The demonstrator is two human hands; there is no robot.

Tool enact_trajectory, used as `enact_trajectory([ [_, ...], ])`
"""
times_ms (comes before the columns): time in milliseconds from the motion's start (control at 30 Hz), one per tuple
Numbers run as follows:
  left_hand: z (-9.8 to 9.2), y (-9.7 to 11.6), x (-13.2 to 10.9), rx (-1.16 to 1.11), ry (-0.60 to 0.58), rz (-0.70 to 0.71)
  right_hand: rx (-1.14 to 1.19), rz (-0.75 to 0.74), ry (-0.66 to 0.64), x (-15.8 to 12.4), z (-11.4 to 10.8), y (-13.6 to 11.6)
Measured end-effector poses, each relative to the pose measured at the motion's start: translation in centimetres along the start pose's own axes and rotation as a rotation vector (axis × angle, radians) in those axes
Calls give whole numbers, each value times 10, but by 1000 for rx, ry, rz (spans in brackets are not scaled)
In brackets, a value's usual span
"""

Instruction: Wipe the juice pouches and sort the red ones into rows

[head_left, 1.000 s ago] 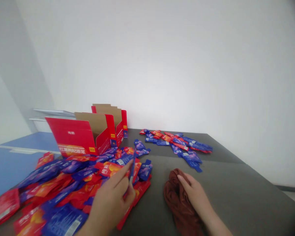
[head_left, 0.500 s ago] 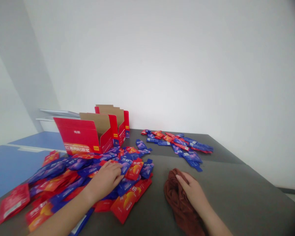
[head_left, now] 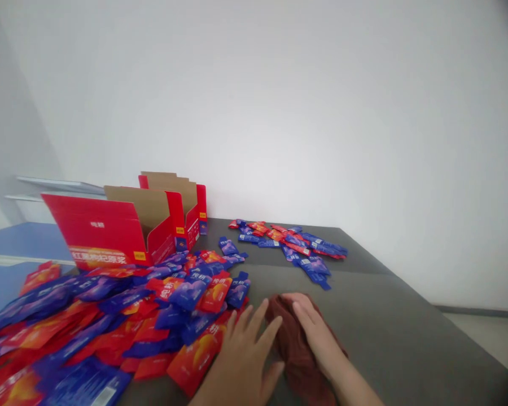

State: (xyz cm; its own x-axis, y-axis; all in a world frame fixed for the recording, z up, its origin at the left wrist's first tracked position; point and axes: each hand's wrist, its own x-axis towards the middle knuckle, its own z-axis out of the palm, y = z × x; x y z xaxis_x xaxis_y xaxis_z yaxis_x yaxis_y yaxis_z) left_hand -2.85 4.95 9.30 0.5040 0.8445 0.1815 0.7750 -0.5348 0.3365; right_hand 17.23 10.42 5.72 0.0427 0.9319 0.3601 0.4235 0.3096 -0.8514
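Note:
My right hand (head_left: 315,332) grips a bunched brown cloth (head_left: 294,352) on the dark table, its fingers together over the top of the cloth. My left hand (head_left: 248,349) is open with fingers spread, just left of the cloth and at the right edge of a big heap of sachets. A red and orange sachet (head_left: 198,349) lies partly behind that hand. Blue sachets (head_left: 190,290) and more red ones are mixed in the heap, lying at all angles.
Two open red cartons, a near one (head_left: 101,228) and a far one (head_left: 190,211), stand behind the heap. A smaller scatter of sachets (head_left: 296,242) lies at the table's back. A blue surface (head_left: 8,239) adjoins on the left; a white wall (head_left: 279,113) rises behind.
My left hand has left the sachet heap and come right, toward the cloth, fingers spreading. My right hand stays on the cloth. The view has turned slightly right.

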Motion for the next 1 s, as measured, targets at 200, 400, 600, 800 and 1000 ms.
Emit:
enact_trajectory([
  [200, 52, 8, 37, -176, -183, 92, -356, 59, 222, 38, -46, 43],
  [400, 55, -4, 36, -229, -192, 101, -787, 88, 83, 81, -65, 83],
  [600, 56, -7, 37, -256, -192, 124, -1076, 167, -63, 88, -43, 93],
  [800, 58, -3, 31, -241, -32, 129, -1239, 141, -173, 75, -56, 71],
  [1000, 45, -5, 39, -609, 454, -60, -1159, -127, -131, 72, -104, -12],
])
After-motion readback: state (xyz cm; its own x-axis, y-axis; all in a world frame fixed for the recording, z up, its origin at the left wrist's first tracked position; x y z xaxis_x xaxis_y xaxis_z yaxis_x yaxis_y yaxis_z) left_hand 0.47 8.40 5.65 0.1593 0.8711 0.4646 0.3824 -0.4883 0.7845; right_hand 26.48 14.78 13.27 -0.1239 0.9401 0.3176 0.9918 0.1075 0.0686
